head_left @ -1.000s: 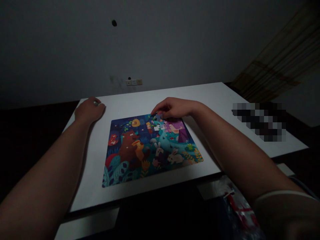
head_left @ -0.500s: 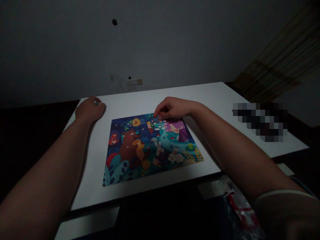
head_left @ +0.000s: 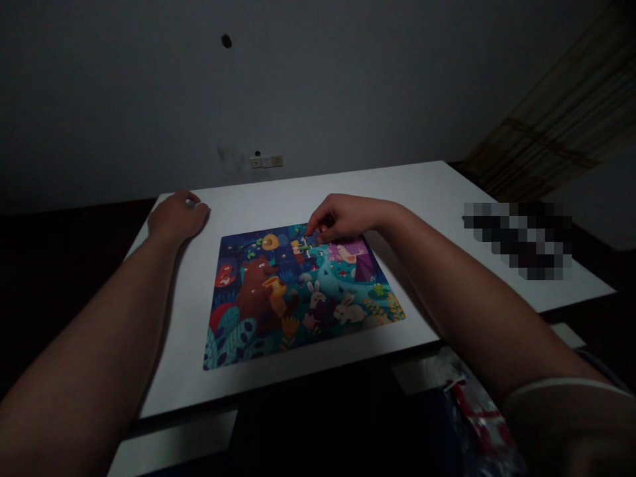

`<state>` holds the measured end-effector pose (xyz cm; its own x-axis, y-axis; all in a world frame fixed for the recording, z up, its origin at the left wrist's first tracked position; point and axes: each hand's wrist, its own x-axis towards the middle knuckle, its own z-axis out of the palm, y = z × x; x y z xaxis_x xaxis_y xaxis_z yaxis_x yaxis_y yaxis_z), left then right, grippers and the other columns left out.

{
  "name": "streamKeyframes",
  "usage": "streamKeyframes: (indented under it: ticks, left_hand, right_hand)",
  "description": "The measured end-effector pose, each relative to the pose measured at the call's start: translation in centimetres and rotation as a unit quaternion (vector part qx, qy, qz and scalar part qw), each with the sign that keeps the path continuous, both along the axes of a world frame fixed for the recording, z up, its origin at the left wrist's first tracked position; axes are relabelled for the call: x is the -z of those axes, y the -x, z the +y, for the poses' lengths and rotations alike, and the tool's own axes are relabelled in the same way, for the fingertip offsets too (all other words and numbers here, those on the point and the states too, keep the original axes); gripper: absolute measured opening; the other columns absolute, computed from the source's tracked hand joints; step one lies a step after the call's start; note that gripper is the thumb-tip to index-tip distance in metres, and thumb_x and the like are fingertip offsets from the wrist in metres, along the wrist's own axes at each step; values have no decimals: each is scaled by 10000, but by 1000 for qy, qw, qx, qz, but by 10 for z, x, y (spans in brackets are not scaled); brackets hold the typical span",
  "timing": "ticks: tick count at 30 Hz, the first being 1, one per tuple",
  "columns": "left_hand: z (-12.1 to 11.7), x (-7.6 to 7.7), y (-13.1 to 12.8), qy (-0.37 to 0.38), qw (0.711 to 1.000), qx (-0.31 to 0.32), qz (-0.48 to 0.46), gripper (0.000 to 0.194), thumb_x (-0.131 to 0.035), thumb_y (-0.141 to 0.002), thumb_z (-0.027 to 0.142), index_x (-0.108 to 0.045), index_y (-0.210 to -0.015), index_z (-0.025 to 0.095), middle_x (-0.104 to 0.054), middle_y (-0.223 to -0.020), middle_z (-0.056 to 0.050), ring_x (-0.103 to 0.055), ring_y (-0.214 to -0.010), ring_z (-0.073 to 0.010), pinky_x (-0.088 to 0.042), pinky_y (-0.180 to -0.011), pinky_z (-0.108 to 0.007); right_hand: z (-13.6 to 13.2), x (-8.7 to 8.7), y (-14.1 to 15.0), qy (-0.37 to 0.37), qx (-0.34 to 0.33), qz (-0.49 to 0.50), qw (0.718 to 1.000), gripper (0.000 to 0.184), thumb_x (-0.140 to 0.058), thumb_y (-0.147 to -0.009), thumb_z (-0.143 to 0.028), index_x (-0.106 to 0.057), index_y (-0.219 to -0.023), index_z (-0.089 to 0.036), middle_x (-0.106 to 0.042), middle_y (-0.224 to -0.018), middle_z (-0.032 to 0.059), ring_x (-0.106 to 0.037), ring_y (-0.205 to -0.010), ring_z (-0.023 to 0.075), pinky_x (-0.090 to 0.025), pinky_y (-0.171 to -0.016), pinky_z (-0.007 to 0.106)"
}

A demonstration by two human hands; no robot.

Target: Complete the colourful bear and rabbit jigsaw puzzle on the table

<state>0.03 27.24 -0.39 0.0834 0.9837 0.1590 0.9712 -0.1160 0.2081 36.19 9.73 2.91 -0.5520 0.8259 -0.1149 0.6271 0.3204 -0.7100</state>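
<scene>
A colourful jigsaw puzzle (head_left: pixel 278 298) with a bear, rabbits and a bird lies flat on the white table. My right hand (head_left: pixel 342 215) reaches over its far edge. Thumb and fingers pinch a small puzzle piece (head_left: pixel 313 240), mostly covered by the fingertips, and thin white gaps show around that spot. To the left of the puzzle, my left hand (head_left: pixel 177 215) rests on the table near its far left corner. Its fingers are curled in, and a pale patch shows through the loop of thumb and finger; I see nothing held there.
The white table (head_left: pixel 397 192) stands close to a grey wall with a socket strip (head_left: pixel 266 161). A blurred-out dark object (head_left: pixel 519 242) lies at the table's right. Below the front edge hangs a clear plastic bag (head_left: pixel 479 411) with red in it. A striped curtain (head_left: pixel 541 139) hangs at right.
My right fingertips have shifted slightly toward me over the puzzle with the piece, and the white gap there looks narrower. My left hand stays put.
</scene>
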Motion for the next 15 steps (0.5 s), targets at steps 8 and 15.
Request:
streamKeyframes:
  ticks: [8,15]
  left_hand:
    - [-2,-3,-3,8,1000,-2,4,446,-567,-909,499,-681,-1206,186,-714,-1218,-171,-653,-1129,-368,-526,-961,-500]
    - [-3,-3,-4,13,1000,-9,-4,464,-582,-904,507,-677,-1228,188,-704,-1250,-177,-646,-1140,-372,-515,-988,-519]
  right_hand:
    - [0,-4,3,-38,-23,-60,997,370,-772,-796,-197,-808,-1160,-137,-787,-992,73,-643,-795,167,-455,-709,246]
    - [-1,-5,5,-51,-19,-81,995,413,-799,-807,-225,-777,-1205,-116,-766,-985,80,-639,-787,157,-450,-698,245]
